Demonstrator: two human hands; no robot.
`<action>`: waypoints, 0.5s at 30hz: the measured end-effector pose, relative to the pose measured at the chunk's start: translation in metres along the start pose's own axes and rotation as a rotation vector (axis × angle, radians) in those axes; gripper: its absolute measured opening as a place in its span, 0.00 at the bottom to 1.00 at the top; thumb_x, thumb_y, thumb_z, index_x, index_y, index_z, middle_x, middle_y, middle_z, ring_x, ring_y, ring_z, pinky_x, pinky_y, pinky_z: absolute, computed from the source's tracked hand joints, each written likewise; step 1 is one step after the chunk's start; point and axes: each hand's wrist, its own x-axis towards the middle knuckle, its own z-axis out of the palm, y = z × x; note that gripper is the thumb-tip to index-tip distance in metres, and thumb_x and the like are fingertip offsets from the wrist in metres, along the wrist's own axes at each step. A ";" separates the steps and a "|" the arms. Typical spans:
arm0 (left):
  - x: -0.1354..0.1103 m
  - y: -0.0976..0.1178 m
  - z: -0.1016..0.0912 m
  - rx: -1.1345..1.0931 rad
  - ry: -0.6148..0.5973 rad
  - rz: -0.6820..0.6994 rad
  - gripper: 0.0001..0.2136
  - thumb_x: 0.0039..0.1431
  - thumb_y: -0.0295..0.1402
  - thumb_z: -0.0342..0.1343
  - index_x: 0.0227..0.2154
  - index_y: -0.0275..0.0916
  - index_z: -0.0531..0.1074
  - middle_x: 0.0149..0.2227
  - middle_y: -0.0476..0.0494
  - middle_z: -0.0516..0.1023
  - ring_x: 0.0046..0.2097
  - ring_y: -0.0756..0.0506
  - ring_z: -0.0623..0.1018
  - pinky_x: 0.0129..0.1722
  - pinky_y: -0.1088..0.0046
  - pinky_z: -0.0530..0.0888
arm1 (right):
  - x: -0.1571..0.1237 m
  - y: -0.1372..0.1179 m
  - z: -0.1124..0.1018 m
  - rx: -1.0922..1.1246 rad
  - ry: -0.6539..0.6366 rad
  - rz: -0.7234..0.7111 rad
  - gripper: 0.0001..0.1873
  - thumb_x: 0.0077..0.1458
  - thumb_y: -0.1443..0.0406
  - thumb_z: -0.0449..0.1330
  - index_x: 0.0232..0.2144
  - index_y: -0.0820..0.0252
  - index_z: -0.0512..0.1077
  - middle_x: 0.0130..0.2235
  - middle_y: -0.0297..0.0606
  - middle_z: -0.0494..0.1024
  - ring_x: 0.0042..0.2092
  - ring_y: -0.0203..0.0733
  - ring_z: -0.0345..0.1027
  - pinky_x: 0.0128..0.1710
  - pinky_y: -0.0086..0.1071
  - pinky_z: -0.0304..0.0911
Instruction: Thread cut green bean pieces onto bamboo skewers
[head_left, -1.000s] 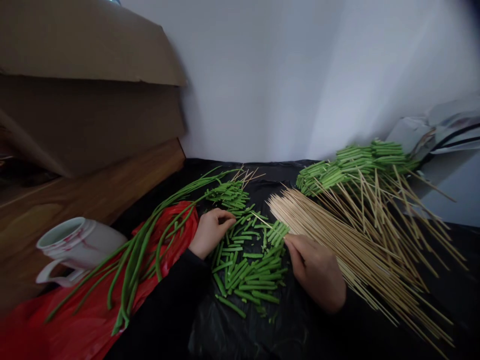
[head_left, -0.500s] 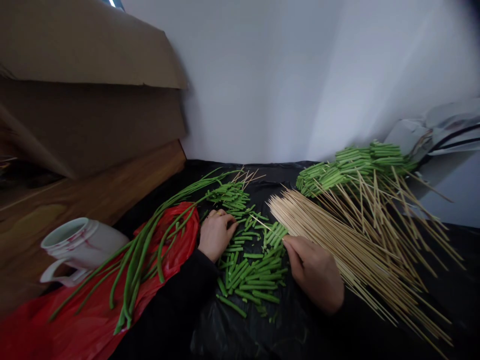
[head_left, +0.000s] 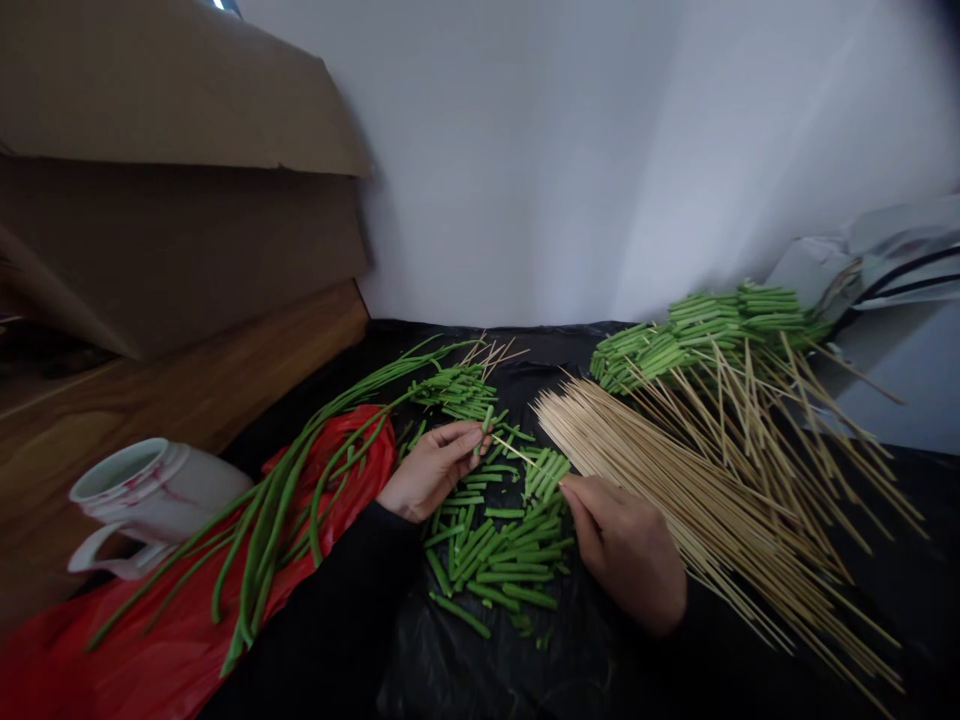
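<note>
My left hand (head_left: 433, 468) pinches a short green bean piece (head_left: 484, 428) between thumb and fingers. My right hand (head_left: 628, 548) is closed around a thin bamboo skewer (head_left: 516, 451), whose far tip points at that piece; whether it has entered the piece I cannot tell. Several bean pieces (head_left: 545, 476) sit side by side on the skewer, close to my right fingers. Below and between the hands lies a loose pile of cut bean pieces (head_left: 517, 560) on black plastic sheeting (head_left: 450, 670).
Bare skewers (head_left: 660, 460) lie in a bundle at right, with filled bean skewers (head_left: 705, 325) stacked behind. More filled skewers (head_left: 457, 390) lie behind my left hand. Long uncut beans (head_left: 277, 500) rest on a red plastic bag (head_left: 112, 640), beside a white mug (head_left: 195, 495). A cardboard box (head_left: 180, 180) stands back left.
My left hand has lifted from the pile with a bean piece and turned it toward the skewer's tip. My right hand has shifted only slightly.
</note>
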 end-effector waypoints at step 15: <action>-0.001 -0.001 0.001 -0.058 -0.041 -0.068 0.13 0.40 0.30 0.71 0.31 0.33 0.80 0.32 0.45 0.79 0.33 0.54 0.75 0.33 0.83 0.71 | -0.001 -0.001 0.000 -0.018 -0.013 -0.010 0.13 0.61 0.72 0.47 0.36 0.61 0.72 0.32 0.38 0.76 0.35 0.37 0.70 0.37 0.29 0.59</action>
